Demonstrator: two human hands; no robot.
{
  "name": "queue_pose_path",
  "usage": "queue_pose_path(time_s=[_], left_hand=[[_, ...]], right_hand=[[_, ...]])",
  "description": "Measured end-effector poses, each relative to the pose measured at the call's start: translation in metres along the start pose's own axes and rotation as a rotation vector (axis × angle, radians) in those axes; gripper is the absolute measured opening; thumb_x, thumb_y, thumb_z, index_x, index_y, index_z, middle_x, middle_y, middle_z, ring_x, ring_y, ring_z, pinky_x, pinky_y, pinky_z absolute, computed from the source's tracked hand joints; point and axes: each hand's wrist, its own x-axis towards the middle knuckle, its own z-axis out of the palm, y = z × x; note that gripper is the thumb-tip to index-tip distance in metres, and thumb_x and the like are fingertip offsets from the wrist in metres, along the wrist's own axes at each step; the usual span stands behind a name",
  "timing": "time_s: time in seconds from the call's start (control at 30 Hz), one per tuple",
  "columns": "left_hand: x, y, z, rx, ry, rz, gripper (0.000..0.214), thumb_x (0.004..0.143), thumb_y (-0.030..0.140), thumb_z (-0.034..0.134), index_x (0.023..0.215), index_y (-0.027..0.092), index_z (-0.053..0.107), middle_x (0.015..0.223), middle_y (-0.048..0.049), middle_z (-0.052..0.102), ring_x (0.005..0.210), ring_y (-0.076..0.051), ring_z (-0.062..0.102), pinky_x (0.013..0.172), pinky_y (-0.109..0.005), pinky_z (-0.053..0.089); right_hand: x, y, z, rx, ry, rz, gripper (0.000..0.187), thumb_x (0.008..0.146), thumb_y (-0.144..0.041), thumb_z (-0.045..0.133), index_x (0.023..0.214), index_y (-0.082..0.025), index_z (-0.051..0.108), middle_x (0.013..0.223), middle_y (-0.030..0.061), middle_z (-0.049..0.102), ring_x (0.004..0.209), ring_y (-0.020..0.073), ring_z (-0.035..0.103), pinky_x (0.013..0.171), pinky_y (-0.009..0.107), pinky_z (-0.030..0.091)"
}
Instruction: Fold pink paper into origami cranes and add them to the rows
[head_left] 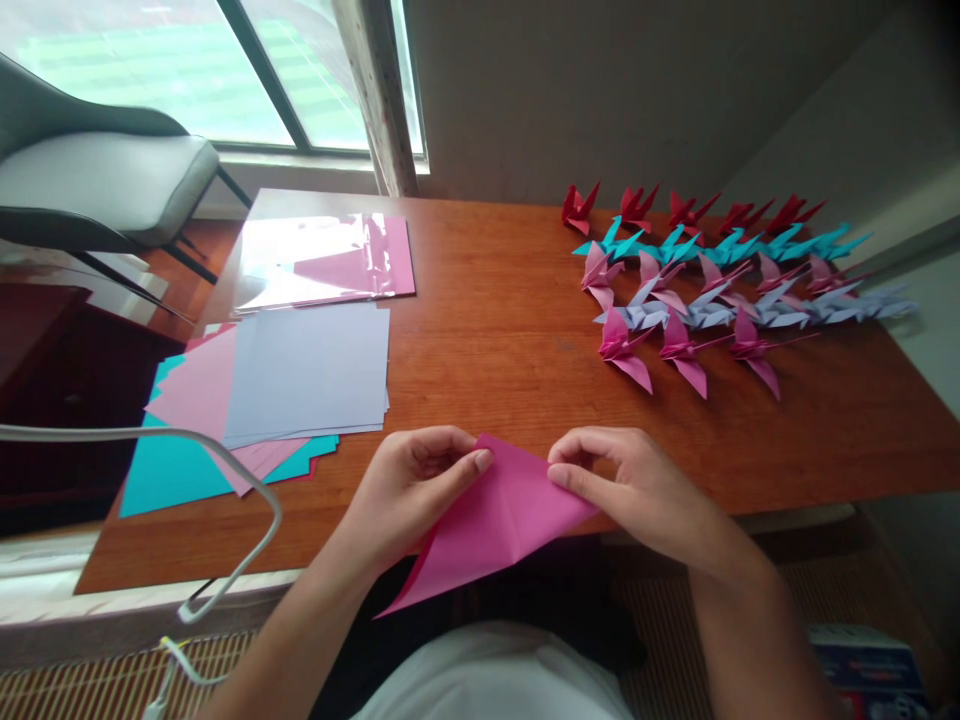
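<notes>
A folded sheet of bright pink origami paper point(517, 505) is held up at the table's front edge, its creases showing and its lower left corner hanging down. My left hand point(431, 485) pinches its upper left edge between thumb and fingers. On the other side, my right hand point(619, 480) pinches the upper right edge the same way. Beyond my right hand stand rows of folded paper cranes; the nearest row has bright pink cranes point(616, 340). Behind them are lavender cranes point(701, 312), light pink cranes point(598, 272), turquoise cranes point(622, 240) and red cranes point(577, 208).
Left on the wooden table point(487, 300) lie fanned lavender sheets point(307, 370), light pink sheets point(199, 385) and turquoise sheets point(172, 470). Behind them is a clear plastic pack of pink paper point(322, 260). A white cable point(247, 480) loops over the front left. A chair point(112, 180) stands by the window.
</notes>
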Motion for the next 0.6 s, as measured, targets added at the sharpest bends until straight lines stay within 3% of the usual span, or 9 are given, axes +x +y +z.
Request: queue_pose_path(time_s=[0.6], left_hand=[[0.0047, -0.0079, -0.0034, 0.077, -0.003, 0.096, 0.023, 0.081, 0.037, 0.076, 0.078, 0.014, 0.075, 0.075, -0.0051, 0.072, 0.065, -0.014, 0.061, 0.053, -0.02, 0.045]], right_hand=[[0.0027, 0.0035, 0.0027, -0.046, 0.024, -0.014, 0.014, 0.091, -0.025, 0.062, 0.079, -0.021, 0.068, 0.079, -0.0003, 0.07, 0.074, 0.0157, 0.062, 0.068, 0.026, 0.045]])
